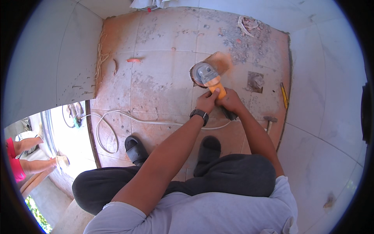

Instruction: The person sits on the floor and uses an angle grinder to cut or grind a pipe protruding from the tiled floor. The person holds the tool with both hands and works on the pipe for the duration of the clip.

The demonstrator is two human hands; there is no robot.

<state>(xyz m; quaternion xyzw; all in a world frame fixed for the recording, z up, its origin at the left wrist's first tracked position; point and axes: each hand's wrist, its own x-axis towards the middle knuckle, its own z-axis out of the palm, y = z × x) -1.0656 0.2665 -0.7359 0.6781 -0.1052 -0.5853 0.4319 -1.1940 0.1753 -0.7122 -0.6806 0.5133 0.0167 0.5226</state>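
Observation:
Both of my hands are wrapped round a yellow angle grinder (216,85) with a grey head. My left hand (206,100), below a dark wristwatch (200,114), grips the near side of its body. Against the other side, my right hand (230,102) closes on the rear part. The grinder's disc (198,74) is down at a floor tile (163,74), beside a dark cut edge. Reddish dust (223,62) lies just beyond the head. Whether the disc is spinning, I cannot tell.
A white cord (152,122) loops across the floor to the left. At the right lie a hammer (269,121) and a yellow-handled tool (284,95), near a square hole (255,82). Rubble (249,46) covers the far right. Another person's legs (35,165) show at the left doorway.

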